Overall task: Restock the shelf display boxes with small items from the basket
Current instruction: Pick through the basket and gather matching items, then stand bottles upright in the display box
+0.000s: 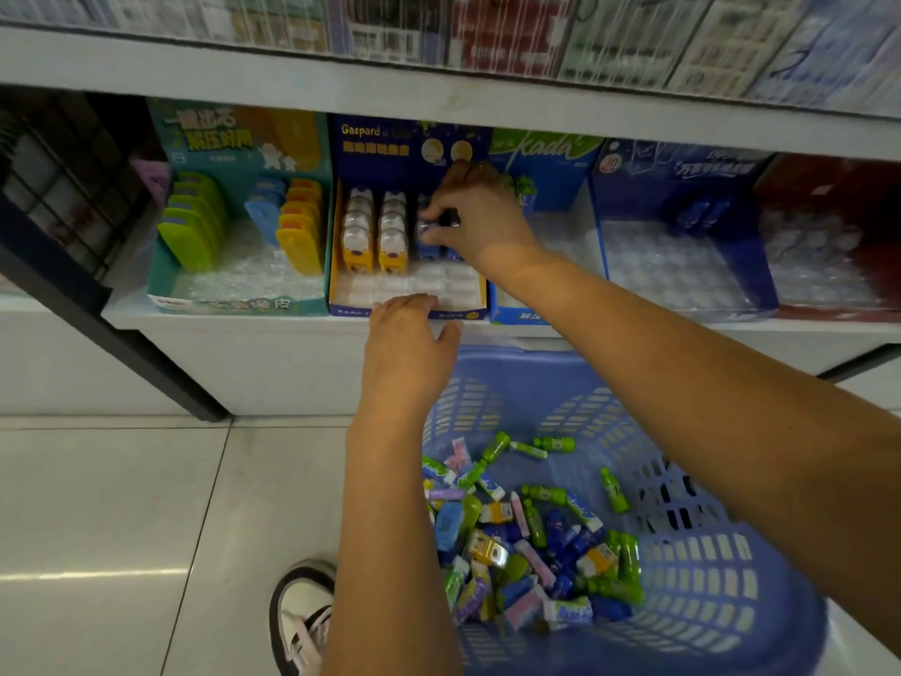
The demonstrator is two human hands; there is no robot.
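A small blue clear-domed plastic item (428,232), judged light, rigid and slick, was pinched sidewise by right-hand fingers (439,208); left-hand fingers (409,303) were rested released on navy cardboard display box (458,313).

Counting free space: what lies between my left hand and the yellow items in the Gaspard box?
Only empty white tray slots in the Gaspard box, as the head view shows.

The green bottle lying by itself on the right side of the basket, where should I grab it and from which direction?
Pinch the green bottle across its wider body, below the narrow cap, coming straight down from above. It lies on its side apart from the pile, so both long sides look free, and the basket walls would likely block a sideways approach.
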